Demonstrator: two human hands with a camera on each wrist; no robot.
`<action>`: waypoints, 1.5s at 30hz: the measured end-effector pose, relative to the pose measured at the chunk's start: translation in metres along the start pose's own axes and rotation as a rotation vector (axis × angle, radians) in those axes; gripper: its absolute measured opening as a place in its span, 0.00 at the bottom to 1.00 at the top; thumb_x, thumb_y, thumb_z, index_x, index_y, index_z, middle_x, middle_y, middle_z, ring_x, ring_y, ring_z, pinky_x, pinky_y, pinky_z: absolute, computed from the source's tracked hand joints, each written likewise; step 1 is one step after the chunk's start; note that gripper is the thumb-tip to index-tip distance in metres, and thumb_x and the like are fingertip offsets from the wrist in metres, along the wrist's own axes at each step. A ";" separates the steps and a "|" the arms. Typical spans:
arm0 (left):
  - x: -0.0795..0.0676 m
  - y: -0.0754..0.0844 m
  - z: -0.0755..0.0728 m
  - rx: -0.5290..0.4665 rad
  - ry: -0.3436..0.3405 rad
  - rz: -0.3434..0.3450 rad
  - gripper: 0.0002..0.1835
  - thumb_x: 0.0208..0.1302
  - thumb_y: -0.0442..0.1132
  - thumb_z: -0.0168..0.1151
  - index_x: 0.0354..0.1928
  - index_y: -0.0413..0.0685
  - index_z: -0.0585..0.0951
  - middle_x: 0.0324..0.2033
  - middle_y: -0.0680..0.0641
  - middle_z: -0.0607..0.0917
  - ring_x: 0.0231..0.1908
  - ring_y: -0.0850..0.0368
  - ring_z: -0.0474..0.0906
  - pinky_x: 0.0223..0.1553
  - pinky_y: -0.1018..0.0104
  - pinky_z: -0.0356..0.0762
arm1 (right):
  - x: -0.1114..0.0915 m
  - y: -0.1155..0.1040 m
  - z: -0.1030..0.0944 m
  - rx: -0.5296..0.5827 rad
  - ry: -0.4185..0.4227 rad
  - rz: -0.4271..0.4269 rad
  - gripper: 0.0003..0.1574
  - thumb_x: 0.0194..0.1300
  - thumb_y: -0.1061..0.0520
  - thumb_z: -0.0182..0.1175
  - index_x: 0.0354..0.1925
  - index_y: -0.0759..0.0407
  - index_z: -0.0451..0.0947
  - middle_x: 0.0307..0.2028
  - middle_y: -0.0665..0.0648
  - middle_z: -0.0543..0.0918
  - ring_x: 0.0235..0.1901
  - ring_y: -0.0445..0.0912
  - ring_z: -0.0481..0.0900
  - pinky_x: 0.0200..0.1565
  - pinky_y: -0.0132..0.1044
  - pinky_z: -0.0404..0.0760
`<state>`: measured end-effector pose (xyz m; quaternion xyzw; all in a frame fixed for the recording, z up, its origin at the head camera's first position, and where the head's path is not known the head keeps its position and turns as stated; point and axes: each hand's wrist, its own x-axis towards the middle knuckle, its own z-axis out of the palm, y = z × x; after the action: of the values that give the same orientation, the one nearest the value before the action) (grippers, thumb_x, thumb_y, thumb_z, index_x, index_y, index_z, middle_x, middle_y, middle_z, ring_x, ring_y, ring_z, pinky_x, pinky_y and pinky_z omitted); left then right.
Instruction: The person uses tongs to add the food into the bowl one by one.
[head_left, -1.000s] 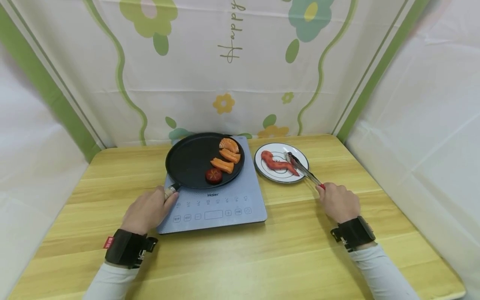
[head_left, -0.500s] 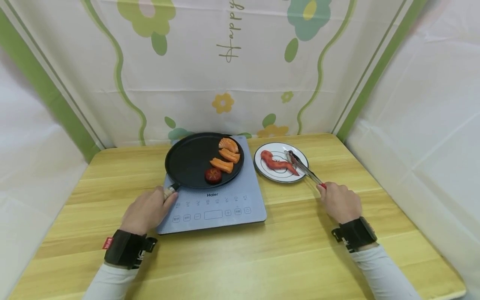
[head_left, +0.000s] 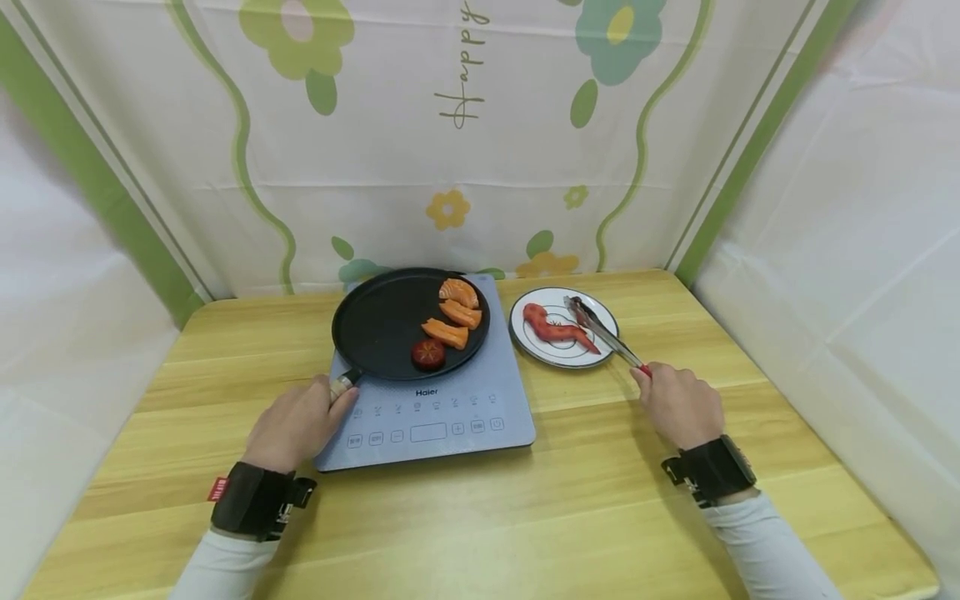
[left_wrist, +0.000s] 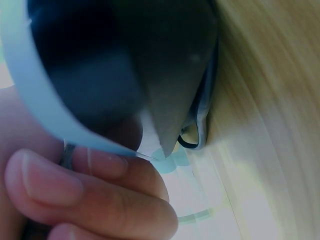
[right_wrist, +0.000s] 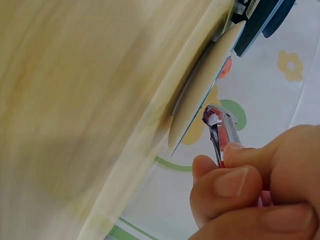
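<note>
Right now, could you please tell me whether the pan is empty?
Not empty: the pan holds three orange pieces and a dark-red round slice, its left side bare.

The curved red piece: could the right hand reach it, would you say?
Likely yes: the right hand holds tongs near the curved red piece with no visible obstacle, though they may grip something else.

Two hands: one left hand (head_left: 296, 421), one right hand (head_left: 684, 404). Within the left fingers, one handle (head_left: 343, 387); beyond them, one black pan (head_left: 378, 325) bearing three orange pieces (head_left: 461, 313) and one dark red slice (head_left: 428, 354); beside them, one cooktop (head_left: 442, 408). Within the right fingers, one pair of tongs (head_left: 613, 340); beyond them, one plate (head_left: 542, 351) with one long red piece (head_left: 557, 331). Behind the fingers, two wristbands (head_left: 257, 502).
</note>
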<state>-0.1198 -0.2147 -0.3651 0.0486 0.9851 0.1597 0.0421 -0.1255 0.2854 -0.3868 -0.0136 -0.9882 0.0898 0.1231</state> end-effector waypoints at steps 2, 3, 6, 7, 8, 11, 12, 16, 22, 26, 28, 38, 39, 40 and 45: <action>0.000 0.000 0.000 0.002 -0.001 -0.001 0.27 0.71 0.61 0.43 0.38 0.40 0.68 0.22 0.46 0.67 0.21 0.54 0.67 0.21 0.62 0.60 | 0.000 -0.001 -0.001 0.001 -0.002 0.000 0.26 0.73 0.39 0.45 0.24 0.52 0.68 0.15 0.54 0.66 0.15 0.50 0.66 0.15 0.45 0.61; 0.000 0.000 0.000 0.004 -0.002 -0.002 0.27 0.71 0.61 0.43 0.38 0.40 0.68 0.22 0.46 0.67 0.21 0.54 0.67 0.21 0.62 0.60 | -0.001 -0.002 -0.002 0.002 -0.004 0.001 0.26 0.73 0.39 0.45 0.24 0.52 0.67 0.15 0.54 0.66 0.15 0.50 0.66 0.15 0.45 0.61; 0.000 -0.001 0.000 0.007 -0.001 -0.001 0.27 0.71 0.61 0.43 0.39 0.40 0.68 0.22 0.46 0.67 0.22 0.54 0.67 0.21 0.62 0.60 | -0.001 -0.004 -0.003 0.005 -0.008 0.004 0.26 0.73 0.39 0.45 0.23 0.52 0.67 0.15 0.54 0.66 0.15 0.50 0.65 0.15 0.45 0.60; 0.000 -0.001 0.000 0.007 0.000 -0.001 0.28 0.71 0.62 0.43 0.39 0.40 0.68 0.22 0.46 0.67 0.22 0.54 0.67 0.21 0.62 0.60 | -0.001 -0.005 -0.003 0.005 -0.008 0.006 0.26 0.73 0.39 0.45 0.24 0.52 0.67 0.15 0.54 0.66 0.15 0.50 0.65 0.15 0.45 0.60; 0.000 -0.001 0.000 0.007 0.000 -0.002 0.27 0.71 0.62 0.43 0.39 0.40 0.68 0.22 0.46 0.67 0.22 0.54 0.67 0.21 0.62 0.60 | -0.001 -0.005 -0.003 0.005 -0.008 0.006 0.25 0.73 0.39 0.45 0.24 0.52 0.67 0.15 0.54 0.66 0.15 0.50 0.65 0.15 0.44 0.60; 0.000 -0.001 -0.001 0.006 0.004 0.002 0.27 0.71 0.61 0.43 0.38 0.40 0.68 0.22 0.46 0.67 0.21 0.54 0.66 0.21 0.62 0.60 | -0.001 -0.007 -0.004 0.003 -0.007 0.005 0.25 0.73 0.39 0.45 0.24 0.52 0.68 0.15 0.54 0.66 0.15 0.50 0.65 0.15 0.44 0.60; 0.001 -0.001 -0.001 0.007 0.006 0.004 0.27 0.71 0.61 0.43 0.38 0.40 0.68 0.22 0.46 0.67 0.21 0.54 0.66 0.21 0.62 0.60 | -0.001 -0.008 -0.004 0.002 -0.007 0.004 0.25 0.73 0.40 0.45 0.24 0.52 0.68 0.14 0.54 0.66 0.15 0.50 0.65 0.15 0.44 0.60; 0.001 -0.001 -0.001 0.007 0.006 0.004 0.27 0.71 0.61 0.43 0.38 0.40 0.68 0.22 0.46 0.67 0.22 0.54 0.67 0.21 0.62 0.60 | 0.000 -0.010 -0.004 0.000 -0.010 0.001 0.25 0.73 0.40 0.45 0.24 0.52 0.67 0.15 0.54 0.66 0.15 0.50 0.65 0.15 0.44 0.60; 0.001 -0.001 -0.001 0.000 -0.003 -0.003 0.27 0.71 0.62 0.43 0.38 0.40 0.68 0.22 0.46 0.67 0.22 0.54 0.67 0.21 0.62 0.60 | 0.001 -0.011 -0.005 0.003 -0.017 0.008 0.25 0.73 0.40 0.45 0.25 0.52 0.68 0.15 0.54 0.66 0.15 0.50 0.65 0.15 0.44 0.60; 0.001 -0.001 -0.001 -0.001 -0.006 -0.006 0.28 0.71 0.62 0.43 0.38 0.40 0.68 0.22 0.46 0.67 0.22 0.54 0.67 0.21 0.62 0.60 | 0.000 -0.013 -0.005 0.008 -0.018 0.008 0.24 0.73 0.40 0.45 0.25 0.52 0.69 0.15 0.53 0.66 0.15 0.50 0.65 0.15 0.44 0.60; 0.000 -0.001 -0.001 -0.002 -0.008 -0.010 0.28 0.71 0.62 0.43 0.39 0.40 0.68 0.22 0.46 0.67 0.22 0.54 0.67 0.21 0.62 0.61 | -0.001 -0.013 -0.004 0.009 -0.015 0.003 0.24 0.73 0.40 0.46 0.25 0.52 0.69 0.15 0.53 0.66 0.15 0.50 0.65 0.15 0.44 0.60; -0.001 0.000 0.002 0.013 0.010 0.016 0.28 0.72 0.61 0.43 0.39 0.38 0.68 0.21 0.47 0.67 0.21 0.54 0.67 0.21 0.62 0.61 | -0.003 -0.020 -0.006 0.007 0.015 -0.021 0.24 0.73 0.39 0.45 0.26 0.51 0.70 0.14 0.53 0.66 0.14 0.49 0.65 0.14 0.44 0.59; -0.001 0.000 0.002 0.014 0.012 0.019 0.27 0.72 0.60 0.43 0.39 0.38 0.68 0.21 0.47 0.67 0.21 0.54 0.67 0.21 0.62 0.61 | -0.002 -0.020 -0.006 0.008 0.019 -0.023 0.24 0.73 0.39 0.45 0.26 0.51 0.70 0.14 0.53 0.65 0.14 0.49 0.65 0.14 0.43 0.59; -0.001 -0.001 0.002 0.017 0.015 0.023 0.27 0.72 0.60 0.44 0.39 0.38 0.68 0.20 0.47 0.67 0.21 0.54 0.67 0.21 0.62 0.60 | -0.002 -0.021 -0.006 0.007 0.023 -0.027 0.24 0.73 0.39 0.45 0.26 0.51 0.70 0.14 0.52 0.65 0.14 0.49 0.65 0.14 0.43 0.59; -0.001 -0.001 0.001 0.015 0.015 0.023 0.27 0.72 0.60 0.43 0.38 0.38 0.68 0.20 0.47 0.67 0.21 0.54 0.67 0.21 0.62 0.61 | 0.000 -0.022 -0.008 0.005 0.016 -0.032 0.26 0.73 0.39 0.45 0.24 0.51 0.68 0.14 0.52 0.64 0.13 0.48 0.64 0.14 0.43 0.59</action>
<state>-0.1188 -0.2151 -0.3664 0.0592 0.9859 0.1531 0.0324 -0.1234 0.2650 -0.3755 0.0016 -0.9871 0.0900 0.1326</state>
